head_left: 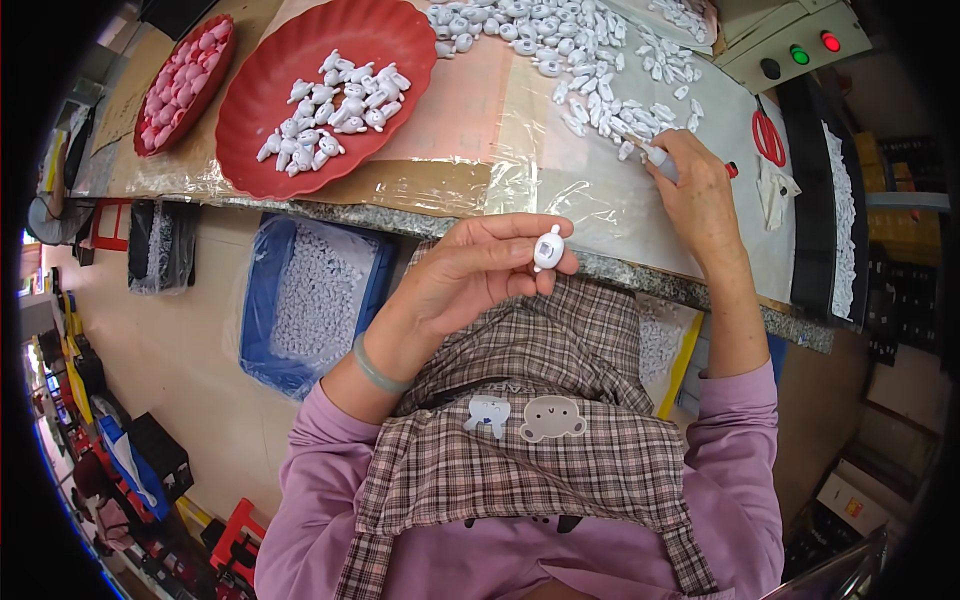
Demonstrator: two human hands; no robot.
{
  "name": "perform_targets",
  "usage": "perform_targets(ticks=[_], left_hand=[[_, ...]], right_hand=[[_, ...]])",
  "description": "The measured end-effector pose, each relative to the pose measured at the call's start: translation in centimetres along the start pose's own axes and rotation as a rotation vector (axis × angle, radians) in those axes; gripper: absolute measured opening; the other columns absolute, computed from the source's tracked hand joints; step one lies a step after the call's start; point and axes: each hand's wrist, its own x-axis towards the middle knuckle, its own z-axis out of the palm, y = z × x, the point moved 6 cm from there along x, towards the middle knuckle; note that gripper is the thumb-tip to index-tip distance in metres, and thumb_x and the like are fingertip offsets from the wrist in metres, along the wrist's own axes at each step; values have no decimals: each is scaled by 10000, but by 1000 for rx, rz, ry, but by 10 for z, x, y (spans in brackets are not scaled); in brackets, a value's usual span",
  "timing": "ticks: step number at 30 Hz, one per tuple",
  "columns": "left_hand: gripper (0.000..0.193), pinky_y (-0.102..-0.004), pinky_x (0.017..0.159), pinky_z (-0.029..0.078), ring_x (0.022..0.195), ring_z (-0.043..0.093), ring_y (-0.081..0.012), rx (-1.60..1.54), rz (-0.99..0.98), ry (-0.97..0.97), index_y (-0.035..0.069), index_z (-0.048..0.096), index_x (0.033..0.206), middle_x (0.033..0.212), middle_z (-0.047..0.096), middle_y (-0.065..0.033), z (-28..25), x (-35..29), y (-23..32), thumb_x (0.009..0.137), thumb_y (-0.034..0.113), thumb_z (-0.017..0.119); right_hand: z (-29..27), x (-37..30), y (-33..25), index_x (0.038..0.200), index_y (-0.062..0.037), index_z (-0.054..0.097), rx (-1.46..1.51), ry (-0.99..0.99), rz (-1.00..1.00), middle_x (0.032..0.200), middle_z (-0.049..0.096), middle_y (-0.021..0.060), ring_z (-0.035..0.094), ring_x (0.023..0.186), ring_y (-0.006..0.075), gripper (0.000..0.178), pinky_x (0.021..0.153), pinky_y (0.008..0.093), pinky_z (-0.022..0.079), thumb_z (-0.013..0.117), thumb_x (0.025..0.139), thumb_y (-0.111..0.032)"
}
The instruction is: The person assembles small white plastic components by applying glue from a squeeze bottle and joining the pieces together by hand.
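1. Head view, L hand (pixel 470 262): thumb & fingers together, clamped on one white pc (pixel 547 252). Pc sits slightly tilted, just in front of the table's granite edge (pixel 620 270), above the plaid apron (pixel 450 455); its dark squarish patch faces up twd the cam.
2. Head view, R hand (pixel 705 190): fingers closed round a pale tool (pixel 660 163), prob. a small bottle w/ slim tip. Tip is near the loose white pcs (pixel 570 30), well apart from the L hand's pc. Can't tell if it touches any.
3. Head view, around: big red dish (pixel 270 95) w/ more white pcs, upper L; smaller red dish (pixel 212 92) w/ pink pcs beside it; red-handled scissors (pixel 770 135) R of the R hand.
4. Doing it well (my judgement): L grip firm but light, on the pc's sides, so the patch is uncovered & easy to see.
5. Pc looks small & smooth, so a hard pinch cd. roll or pop it out.
6. Holding it over the tabletop is prob. safer: a drop here cd. miss the edge.
7. R hand: fingers nr. the tip shd. give finer control; mind it doesn't drag thru loose pcs.
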Motion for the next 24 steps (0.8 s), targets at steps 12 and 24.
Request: perform_targets(ticks=[12, 24], left_hand=[[410, -242, 744, 539, 832, 638, -158, 25, -11, 34, -56, 470, 1299, 1046, 642, -179, 2, -1, -1, 912, 67, 527], [301, -247, 764, 544, 849, 651, -178, 324, 43, 259, -30, 584, 1128, 1024, 641, -139, 9, 5, -3, 848, 61, 647]], right_hand=[[-2, -2, 3, 973, -9, 596, 12, -90, -75, 903, 603, 131, 620, 760, 292, 211, 689, 361, 468, 660, 773, -29], [9, -62, -26, 959, 53, 620, 1368, -113, 524, 877, 633, 115, 679, 732, 214, 121, 632, 258, 545, 604, 851, 2]])
